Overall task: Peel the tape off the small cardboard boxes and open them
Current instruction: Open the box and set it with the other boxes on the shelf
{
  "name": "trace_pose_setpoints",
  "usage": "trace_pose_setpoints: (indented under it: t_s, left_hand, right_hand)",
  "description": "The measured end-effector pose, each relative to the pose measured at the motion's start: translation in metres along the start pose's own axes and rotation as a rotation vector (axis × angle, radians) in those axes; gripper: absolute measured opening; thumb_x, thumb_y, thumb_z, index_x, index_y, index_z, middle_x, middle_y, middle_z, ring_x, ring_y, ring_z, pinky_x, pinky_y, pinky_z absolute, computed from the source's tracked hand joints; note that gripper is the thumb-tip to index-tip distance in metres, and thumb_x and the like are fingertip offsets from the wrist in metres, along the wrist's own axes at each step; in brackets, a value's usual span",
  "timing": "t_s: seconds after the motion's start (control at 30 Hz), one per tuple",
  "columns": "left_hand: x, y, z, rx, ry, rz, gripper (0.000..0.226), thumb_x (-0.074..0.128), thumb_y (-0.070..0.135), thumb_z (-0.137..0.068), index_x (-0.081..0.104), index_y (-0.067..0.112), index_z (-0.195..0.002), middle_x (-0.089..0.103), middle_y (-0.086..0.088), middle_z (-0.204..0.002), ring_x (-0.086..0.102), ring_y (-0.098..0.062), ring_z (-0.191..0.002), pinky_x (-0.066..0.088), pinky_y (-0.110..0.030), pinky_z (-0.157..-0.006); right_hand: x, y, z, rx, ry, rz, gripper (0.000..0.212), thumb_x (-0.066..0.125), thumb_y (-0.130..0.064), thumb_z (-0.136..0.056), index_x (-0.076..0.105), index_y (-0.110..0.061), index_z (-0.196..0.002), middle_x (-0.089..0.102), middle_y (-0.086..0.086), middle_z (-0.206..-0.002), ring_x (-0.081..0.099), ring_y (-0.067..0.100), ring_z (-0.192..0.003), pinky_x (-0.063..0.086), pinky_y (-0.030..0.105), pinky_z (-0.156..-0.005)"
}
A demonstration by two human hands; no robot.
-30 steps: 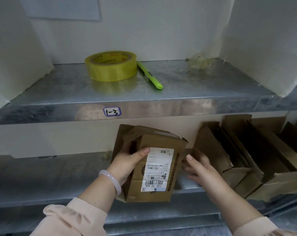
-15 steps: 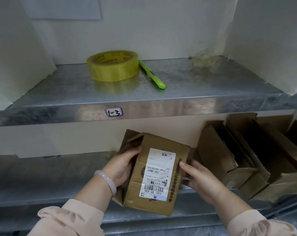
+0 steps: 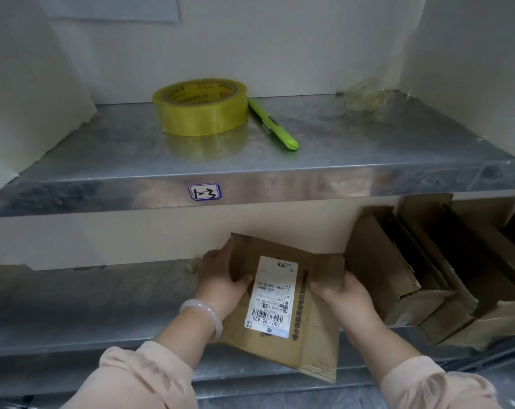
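We take the small sticker marked "1-3" [image 3: 204,192] on the front edge of the upper shelf [image 3: 353,149] as our reference. Directly below it and a little to the right, both hands hold a small cardboard box [image 3: 315,343] in front of the lower shelf [image 3: 82,308]. The box looks pressed nearly flat and sits tilted, with a white shipping label [image 3: 272,296] facing us and a flap spread out at its upper right. We cannot tell whether it touches the shelf.

The left hand [image 3: 221,278] grips the box's left edge, with the thumb on the front face and the fingers curled behind the cardboard. A pale bracelet [image 3: 204,315] circles that wrist. The right hand [image 3: 344,299] grips the right side the same way, with the thumb on the front near the label and the fingers hidden behind the flap.

Above the sticker, on the upper shelf, lies a roll of yellow tape [image 3: 200,110]. A green pen-like tool [image 3: 272,124] lies just to the roll's right, touching or nearly touching it. Farther right of the sticker, at the back corner of that shelf, sits a crumpled wad of clear tape [image 3: 365,94].

Below and well to the right of the sticker, opened cardboard boxes [image 3: 412,276] lean together on the lower shelf, just beside the right hand.
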State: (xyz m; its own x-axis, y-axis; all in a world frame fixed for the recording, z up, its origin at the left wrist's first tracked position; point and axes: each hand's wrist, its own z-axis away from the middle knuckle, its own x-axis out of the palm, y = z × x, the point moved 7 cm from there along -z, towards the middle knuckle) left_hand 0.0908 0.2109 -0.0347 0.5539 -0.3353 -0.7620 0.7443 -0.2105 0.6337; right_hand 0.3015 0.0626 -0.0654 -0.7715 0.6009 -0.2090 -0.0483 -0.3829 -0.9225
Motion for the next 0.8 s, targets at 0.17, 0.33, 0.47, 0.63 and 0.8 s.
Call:
trace_pose_setpoints:
  t_s: [0.17,0.33,0.47,0.63,0.8]
  left_hand:
    - [0.042,0.012,0.019,0.351,-0.066,-0.55,0.067,0.015,0.063,-0.083,0.017,0.046,-0.147,0.005,0.004,-0.161,0.009,-0.028,-0.146,0.017,-0.042,-0.117]
    - [0.051,0.013,0.02,0.405,-0.153,-0.574,0.076,0.002,0.067,-0.08,0.01,0.04,-0.15,0.001,0.003,-0.162,-0.002,-0.018,-0.148,0.005,-0.039,-0.117]
    - [0.054,0.008,0.007,0.362,-0.189,-0.543,0.059,0.026,0.06,-0.094,0.009,0.044,-0.149,-0.005,0.01,-0.161,-0.006,-0.014,-0.147,0.008,-0.04,-0.117]
    - [0.056,0.013,0.004,0.375,-0.158,-0.568,0.058,0.026,0.058,-0.096,0.008,0.042,-0.15,-0.004,0.009,-0.161,-0.004,-0.013,-0.147,0.006,-0.037,-0.117]
    - [0.06,0.016,-0.005,0.381,-0.172,-0.564,0.058,0.026,0.058,-0.096,0.01,0.043,-0.15,-0.001,0.008,-0.161,-0.001,-0.015,-0.148,0.008,-0.039,-0.117]
  right_hand:
    - [-0.002,0.015,-0.01,0.062,0.073,0.037,0.044,0.079,-0.033,-0.074,0.061,-0.022,-0.113,0.07,-0.005,-0.099,0.066,0.02,-0.093,0.052,0.046,-0.091]
    - [-0.002,0.02,-0.008,0.092,-0.005,-0.059,0.038,0.071,-0.039,-0.081,0.062,-0.023,-0.114,0.072,-0.003,-0.1,0.067,0.019,-0.094,0.052,0.043,-0.09]
    - [0.005,0.031,-0.008,0.242,-0.095,-0.341,0.042,0.056,-0.05,-0.086,0.065,-0.021,-0.115,0.072,0.005,-0.107,0.066,0.028,-0.103,0.046,0.052,-0.099]
    - [0.002,0.035,-0.002,0.25,-0.067,-0.257,0.041,0.056,-0.035,-0.092,0.053,-0.017,-0.129,0.069,0.006,-0.111,0.064,0.026,-0.104,0.049,0.048,-0.095]
    - [-0.009,-0.012,0.01,-0.282,0.164,0.353,0.066,0.068,-0.024,-0.082,0.039,-0.026,-0.141,0.044,-0.001,-0.141,0.039,0.018,-0.132,0.036,0.032,-0.105]
